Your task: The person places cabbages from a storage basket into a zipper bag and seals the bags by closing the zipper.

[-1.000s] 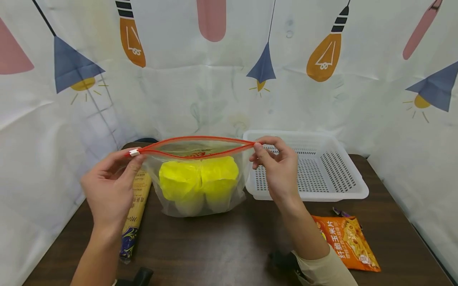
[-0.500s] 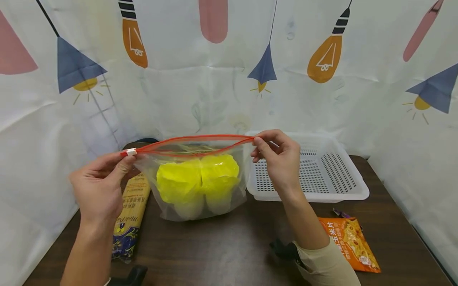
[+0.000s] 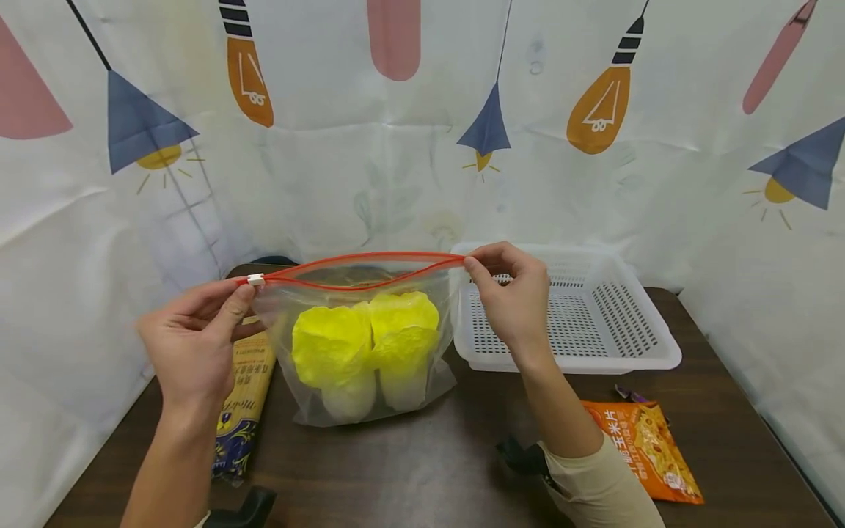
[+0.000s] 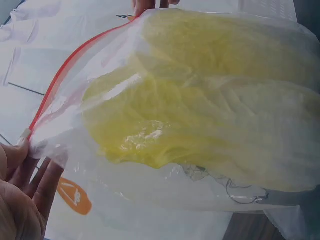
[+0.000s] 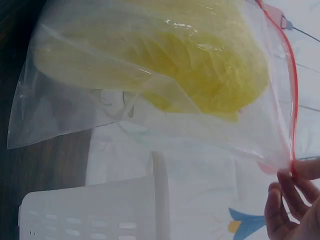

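Note:
A clear zip bag (image 3: 442, 315) with a red zip rim hangs between my two hands, its mouth gaping in the middle. Inside it stand two napa cabbages (image 3: 343, 352), yellow leaves up and white stems down. My left hand (image 3: 191, 345) pinches the rim's left corner, beside the white slider (image 3: 255, 279). At the opposite corner, my right hand (image 3: 511, 297) pinches the rim between thumb and fingers. In the left wrist view the cabbages show through the film, and the left fingers (image 4: 47, 187) lie at the corner.
Behind my right hand stands a white perforated basket (image 3: 623, 359). An orange snack packet (image 3: 650, 455) lies at the right of the dark table (image 3: 396, 484). A spaghetti packet (image 3: 247, 389) lies at the left, partly behind my left hand. A printed curtain (image 3: 317, 183) closes off the back.
My left hand moved left with the bag's corner, then slightly back right. The bag's bottom now hangs lower in view. My right hand stays at its corner with only small shifts.

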Available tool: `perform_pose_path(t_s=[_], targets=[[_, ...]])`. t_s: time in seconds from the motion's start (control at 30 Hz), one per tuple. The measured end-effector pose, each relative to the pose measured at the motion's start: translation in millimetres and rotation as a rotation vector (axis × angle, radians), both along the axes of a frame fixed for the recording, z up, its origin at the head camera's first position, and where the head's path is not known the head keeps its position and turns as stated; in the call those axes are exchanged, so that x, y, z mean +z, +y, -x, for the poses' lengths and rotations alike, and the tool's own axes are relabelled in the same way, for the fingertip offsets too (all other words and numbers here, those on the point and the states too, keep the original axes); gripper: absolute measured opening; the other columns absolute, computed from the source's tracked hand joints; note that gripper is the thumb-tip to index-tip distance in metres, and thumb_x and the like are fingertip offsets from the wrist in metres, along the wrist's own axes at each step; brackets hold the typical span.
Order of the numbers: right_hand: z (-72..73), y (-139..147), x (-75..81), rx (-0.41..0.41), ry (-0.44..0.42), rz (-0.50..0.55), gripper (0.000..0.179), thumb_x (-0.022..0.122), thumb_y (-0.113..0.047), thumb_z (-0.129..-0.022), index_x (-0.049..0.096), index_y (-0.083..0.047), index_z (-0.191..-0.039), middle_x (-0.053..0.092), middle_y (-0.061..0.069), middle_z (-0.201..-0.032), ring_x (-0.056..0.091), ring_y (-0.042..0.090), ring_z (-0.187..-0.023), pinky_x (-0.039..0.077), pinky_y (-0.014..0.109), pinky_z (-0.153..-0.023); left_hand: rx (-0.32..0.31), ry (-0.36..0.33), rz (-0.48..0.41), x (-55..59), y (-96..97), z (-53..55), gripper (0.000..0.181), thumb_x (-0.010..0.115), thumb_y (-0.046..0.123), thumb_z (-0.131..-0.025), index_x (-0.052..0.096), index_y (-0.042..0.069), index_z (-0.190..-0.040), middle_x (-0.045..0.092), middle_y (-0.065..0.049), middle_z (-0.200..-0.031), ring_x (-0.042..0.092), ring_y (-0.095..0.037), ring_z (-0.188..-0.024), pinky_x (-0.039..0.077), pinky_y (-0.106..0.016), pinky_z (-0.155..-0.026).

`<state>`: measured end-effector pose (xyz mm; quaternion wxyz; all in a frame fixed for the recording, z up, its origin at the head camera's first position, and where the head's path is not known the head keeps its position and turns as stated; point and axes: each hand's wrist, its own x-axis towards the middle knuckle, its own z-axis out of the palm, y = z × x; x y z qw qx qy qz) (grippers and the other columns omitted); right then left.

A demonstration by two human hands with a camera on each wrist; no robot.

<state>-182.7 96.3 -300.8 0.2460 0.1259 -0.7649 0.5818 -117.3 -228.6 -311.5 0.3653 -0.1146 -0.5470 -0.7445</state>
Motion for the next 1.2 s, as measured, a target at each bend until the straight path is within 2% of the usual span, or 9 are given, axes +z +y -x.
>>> perform_pose_path(t_s=[0.13, 0.23, 0.37, 0.53, 0.73, 0.87, 0.93, 1.07, 1.2], targets=[[-5.9, -6, 2.4, -0.088, 0.059, -0.113, 0.008, 0.074, -0.019, -0.096, 0.078, -0.012, -0.099, 0.076, 0.000, -0.093, 0.068, 0.016, -0.090, 0.057, 0.034, -0.078, -0.011, 0.006, 0.030, 0.8, 1.5, -1.3, 0.023, 0.071, -0.014, -0.090, 0.064, -0.030, -0.105, 0.080, -0.018, -0.089, 0.079, -0.024, -0.071, 0.060, -0.034, -0.053], [-11.0, -14, 5.9, -0.101, 0.175, -0.164, 0.011, 0.072, -0.013, -0.096, 0.076, -0.009, -0.105, 0.076, 0.003, -0.102, 0.066, 0.021, -0.100, 0.052, 0.038, -0.088, 0.004, -0.005, 0.035, 1.8, 2.5, -2.1, 0.025, 0.072, -0.013, -0.089, 0.064, -0.030, -0.105, 0.079, -0.020, -0.090, 0.079, -0.024, -0.072, 0.060, -0.035, -0.054], [-17.8, -30, 14.4, -0.035, 0.328, -0.231, 0.014, 0.071, -0.007, -0.095, 0.076, -0.007, -0.108, 0.074, 0.006, -0.107, 0.063, 0.024, -0.106, 0.051, 0.039, -0.092, 0.012, -0.031, 0.033, 2.3, 3.7, -2.8, 0.025, 0.073, -0.012, -0.089, 0.065, -0.030, -0.104, 0.079, -0.019, -0.089, 0.079, -0.023, -0.072, 0.061, -0.034, -0.054], [-26.7, -53, 27.6, 0.064, 0.411, -0.344, 0.011, 0.070, -0.004, -0.095, 0.075, -0.006, -0.104, 0.073, 0.006, -0.103, 0.063, 0.023, -0.105, 0.053, 0.036, -0.088, 0.043, -0.060, 0.057, 2.1, 4.7, -2.7, 0.024, 0.075, -0.010, -0.089, 0.066, -0.027, -0.103, 0.080, -0.017, -0.088, 0.079, -0.022, -0.072, 0.061, -0.034, -0.055], [-29.8, -80, 41.6, 0.266, 0.405, -0.433, 0.011, 0.070, -0.009, -0.097, 0.076, -0.008, -0.107, 0.073, 0.003, -0.108, 0.066, 0.020, -0.106, 0.054, 0.027, -0.087, 0.053, -0.080, 0.070, 1.6, 5.2, -3.0, 0.024, 0.075, -0.008, -0.090, 0.067, -0.025, -0.104, 0.080, -0.016, -0.089, 0.078, -0.023, -0.070, 0.061, -0.035, -0.056], [-26.3, -98, 47.8, 0.386, 0.378, -0.516, 0.015, 0.071, -0.012, -0.098, 0.076, -0.009, -0.112, 0.074, 0.002, -0.112, 0.065, 0.019, -0.108, 0.052, 0.023, -0.092, 0.042, -0.066, 0.077, 2.0, 4.9, -4.3, 0.023, 0.074, -0.010, -0.089, 0.067, -0.026, -0.104, 0.080, -0.017, -0.090, 0.079, -0.023, -0.072, 0.060, -0.034, -0.055], [-24.5, -107, 49.8, 0.424, 0.361, -0.560, 0.017, 0.072, -0.015, -0.098, 0.075, -0.010, -0.114, 0.074, 0.001, -0.113, 0.065, 0.019, -0.111, 0.051, 0.023, -0.095, 0.047, -0.068, 0.085, 2.1, 5.3, -4.9, 0.022, 0.074, -0.011, -0.089, 0.068, -0.025, -0.103, 0.080, -0.015, -0.089, 0.079, -0.022, -0.072, 0.060, -0.034, -0.055], [-22.4, -121, 53.2, 0.480, 0.339, -0.620, 0.018, 0.074, -0.021, -0.098, 0.076, -0.013, -0.115, 0.074, -0.003, -0.110, 0.064, 0.015, -0.109, 0.050, 0.018, -0.091, 0.056, -0.076, 0.098, 2.3, 6.3, -6.2, 0.020, 0.074, -0.012, -0.089, 0.068, -0.025, -0.102, 0.080, -0.014, -0.088, 0.079, -0.020, -0.073, 0.060, -0.032, -0.056], [-21.6, -132, 56.6, 0.495, 0.334, -0.675, 0.019, 0.073, -0.024, -0.099, 0.076, -0.014, -0.115, 0.073, -0.007, -0.109, 0.062, 0.009, -0.104, 0.047, 0.012, -0.087, 0.045, -0.070, 0.106, 2.6, 7.0, -6.6, 0.020, 0.074, -0.012, -0.089, 0.068, -0.025, -0.103, 0.080, -0.015, -0.089, 0.079, -0.020, -0.074, 0.061, -0.032, -0.057]])
